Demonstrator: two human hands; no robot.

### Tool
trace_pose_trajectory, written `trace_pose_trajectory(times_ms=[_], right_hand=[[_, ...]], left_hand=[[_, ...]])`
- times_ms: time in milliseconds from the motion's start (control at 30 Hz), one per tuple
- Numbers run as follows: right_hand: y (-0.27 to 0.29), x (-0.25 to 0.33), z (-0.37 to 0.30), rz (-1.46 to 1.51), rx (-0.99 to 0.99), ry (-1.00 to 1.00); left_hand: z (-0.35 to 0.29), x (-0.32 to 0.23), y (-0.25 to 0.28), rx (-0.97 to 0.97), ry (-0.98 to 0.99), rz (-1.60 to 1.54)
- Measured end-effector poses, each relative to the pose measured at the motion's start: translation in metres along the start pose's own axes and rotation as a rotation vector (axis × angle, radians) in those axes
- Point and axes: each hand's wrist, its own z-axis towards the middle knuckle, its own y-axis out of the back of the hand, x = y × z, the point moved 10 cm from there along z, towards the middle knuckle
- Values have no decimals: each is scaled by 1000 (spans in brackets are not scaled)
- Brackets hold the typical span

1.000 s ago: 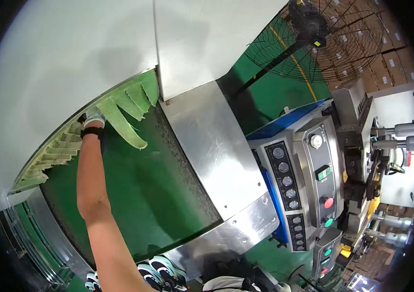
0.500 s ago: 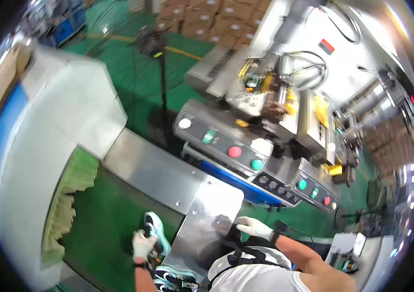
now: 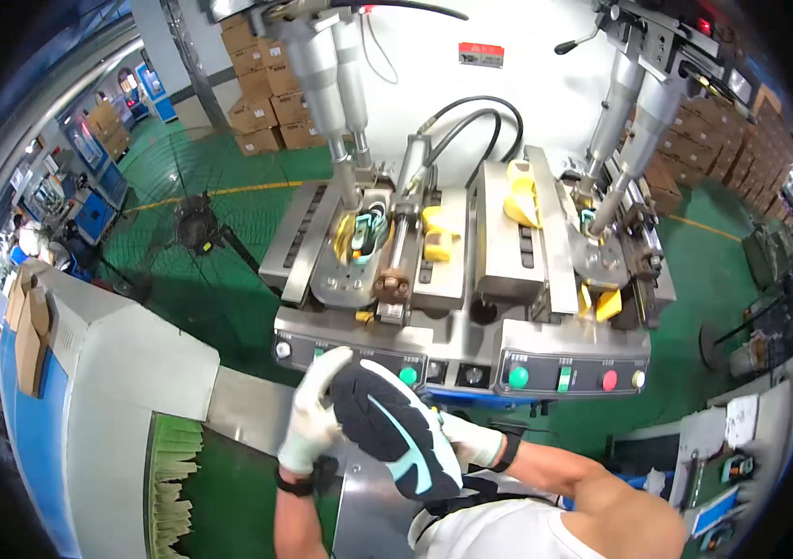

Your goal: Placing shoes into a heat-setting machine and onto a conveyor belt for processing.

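Two-station machine (image 3: 503, 261): button panels (image 3: 542, 380) are set along its front edge, presumably to be within reach. White housing (image 3: 126, 373): stood at the left, with a green belt (image 3: 238, 503) at its opening, where a green fringe (image 3: 173, 484) is hung, perhaps as a screen that lets goods pass. Shoe (image 3: 394, 424): held aloft, tilted, before the machine, its dark sole turned toward the camera, apparently so that the opening faces away. Left hand (image 3: 312, 419): gloved; its fingers are closed about the shoe's upper-left end. Right hand (image 3: 473, 440): gloved; the shoe's right side is grasped, fingertips partly hidden, the tilt probably being steadied by this two-sided hold.
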Motion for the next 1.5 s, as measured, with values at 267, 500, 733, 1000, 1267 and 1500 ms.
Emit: trace_pose_trajectory(times_ms=[267,500,733,1000,1267,1500], right_hand=[[47,107,-91,80,-102,410],[83,112,-145,61,-354,437],[84,137,-136,-31,-446,492],[59,167,-78,2,-478,578],[3,276,137,-292,-467,594],[163,397,287,-758,-1109,698]], left_hand=[[253,147,-6,-17,48,620],[355,272,-40,-51,285,822],[394,262,-30,59,464,939],[258,89,54,-241,108,611],[-105,137,99,-715,480,281],[-359,198,32,-1096,1020,542]])
